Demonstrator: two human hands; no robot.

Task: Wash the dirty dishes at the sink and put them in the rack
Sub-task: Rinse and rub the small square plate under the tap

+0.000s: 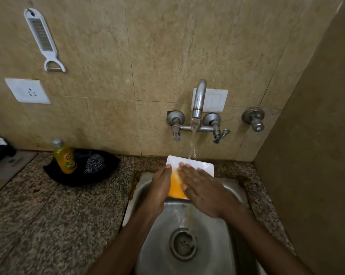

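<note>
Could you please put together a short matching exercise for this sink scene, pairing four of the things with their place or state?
Things:
1. plate
2. dish soap bottle
3. peeler
4. tap

Places or states:
A. hanging on the wall tiles
B. running, with water streaming down
C. gripped by the left hand over the sink, smeared orange
D. standing left of the sink, beside a steel scrubber

Pairs: 1-C, 2-D, 3-A, 4-B
</note>
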